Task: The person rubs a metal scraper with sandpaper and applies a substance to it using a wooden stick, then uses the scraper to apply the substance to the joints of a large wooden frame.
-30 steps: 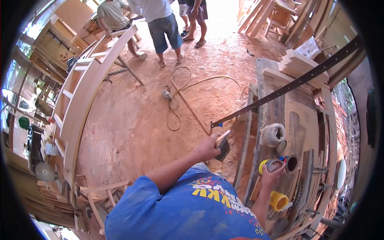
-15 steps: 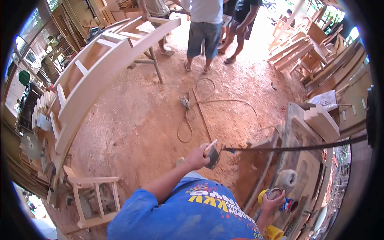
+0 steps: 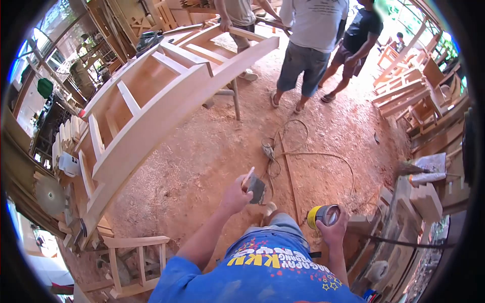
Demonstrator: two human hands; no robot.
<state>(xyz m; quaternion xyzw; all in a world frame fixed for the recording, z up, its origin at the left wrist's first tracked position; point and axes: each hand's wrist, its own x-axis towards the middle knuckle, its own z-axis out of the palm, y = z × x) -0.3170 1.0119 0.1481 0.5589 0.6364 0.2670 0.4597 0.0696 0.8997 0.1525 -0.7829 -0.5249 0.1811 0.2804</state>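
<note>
My left hand (image 3: 236, 196) is closed around a dark grey, square-edged piece (image 3: 256, 191), with a pale thin stick (image 3: 248, 178) poking out above the fingers. What kind of tool this is I cannot tell. My right hand (image 3: 334, 228) grips a yellow and dark can (image 3: 314, 217), its round end tilted up, out in front of my body on the right. The two hands are apart, both over the sawdust-covered floor (image 3: 212, 151).
A long curved wooden frame with crosspieces (image 3: 166, 118) stands at the left. Below it is a small wooden frame (image 3: 139, 241). A cord (image 3: 323, 154) and a wooden strip (image 3: 289, 177) lie on the floor. People (image 3: 308, 45) stand ahead. Stacked wood (image 3: 424, 202) lines the right side.
My right hand has brought the yellow can forward and away from the cluttered bench at the right. My left hand still holds the dark piece. The view has turned toward the left.
</note>
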